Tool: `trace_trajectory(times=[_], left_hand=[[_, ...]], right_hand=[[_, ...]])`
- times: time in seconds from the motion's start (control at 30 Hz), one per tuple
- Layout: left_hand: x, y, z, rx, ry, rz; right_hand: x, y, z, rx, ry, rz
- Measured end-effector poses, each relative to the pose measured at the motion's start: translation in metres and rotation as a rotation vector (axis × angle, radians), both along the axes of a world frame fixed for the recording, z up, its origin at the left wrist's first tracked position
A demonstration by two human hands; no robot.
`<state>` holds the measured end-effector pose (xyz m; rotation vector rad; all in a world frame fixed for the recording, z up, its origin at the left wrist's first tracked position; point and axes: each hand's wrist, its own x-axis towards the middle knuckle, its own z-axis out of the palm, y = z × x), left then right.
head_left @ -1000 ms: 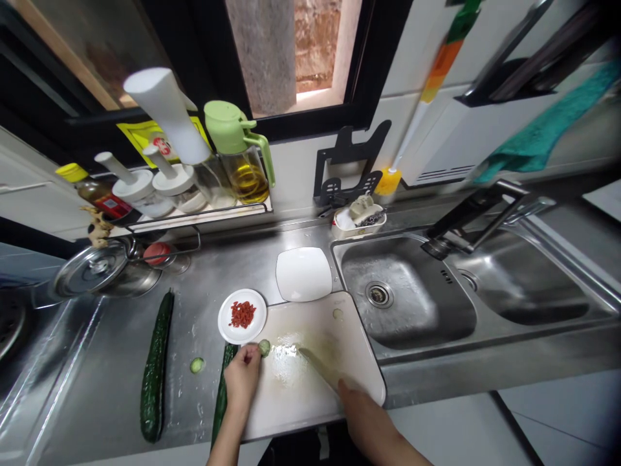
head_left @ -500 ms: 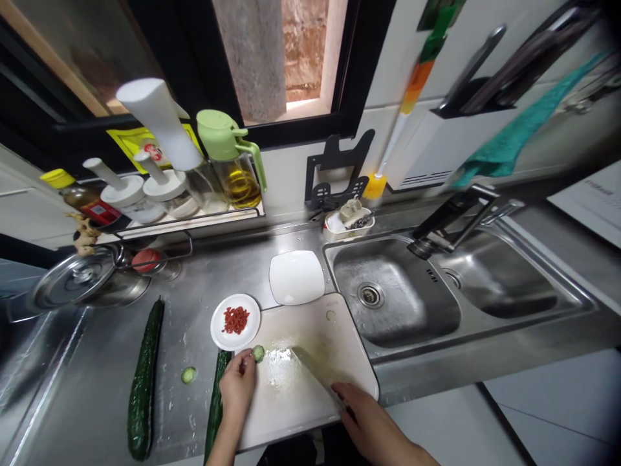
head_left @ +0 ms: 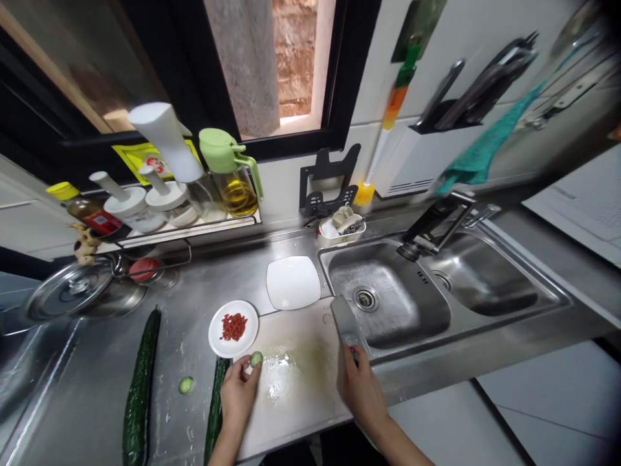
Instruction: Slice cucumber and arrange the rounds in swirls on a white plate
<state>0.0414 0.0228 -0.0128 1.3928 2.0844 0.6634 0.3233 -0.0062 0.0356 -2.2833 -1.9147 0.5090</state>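
My left hand (head_left: 239, 388) pinches a small green cucumber piece (head_left: 256, 359) at the left edge of the white cutting board (head_left: 291, 421). Closed around a knife handle, my right hand (head_left: 358, 382) is over the board's right edge. The broad knife blade (head_left: 347, 321) points away from me, near the sink. A cucumber (head_left: 216, 408) lies partly behind my left wrist, beside the board. Another whole cucumber (head_left: 140, 388) rests on the steel counter farther left, with a cut slice (head_left: 185, 385) between them. The board's middle is wet.
A small plate of red pieces (head_left: 213, 329) touches the board's back left area. Behind the board is a white square plate (head_left: 293, 283). The double sink (head_left: 388, 291) is at right; a condiment shelf (head_left: 194, 230) and lidded pot (head_left: 77, 285) stand at back left.
My right hand has swung the knife from the board's middle to its right edge, by the sink. My left hand keeps the cucumber piece in nearly the same place. The view has shifted slightly.
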Motion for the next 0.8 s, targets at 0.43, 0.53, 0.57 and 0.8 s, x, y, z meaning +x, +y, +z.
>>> trace_trajectory(times=[0.43,0.53,0.57,0.8], left_hand=[[0.000,-0.001,-0.004,0.019,0.041,-0.026],[0.000,-0.001,-0.003,0.033,0.047,-0.030],[0.001,-0.001,-0.003,0.036,0.047,-0.032],[0.002,-0.001,0.000,0.061,0.033,-0.048]], right_hand=[[0.001,0.003,-0.027,-0.059,-0.166,0.096],[0.000,0.003,-0.029,-0.051,-0.197,0.109],[0.000,0.003,-0.030,-0.036,-0.210,0.114],[0.009,0.001,-0.045,0.191,-0.275,0.224]])
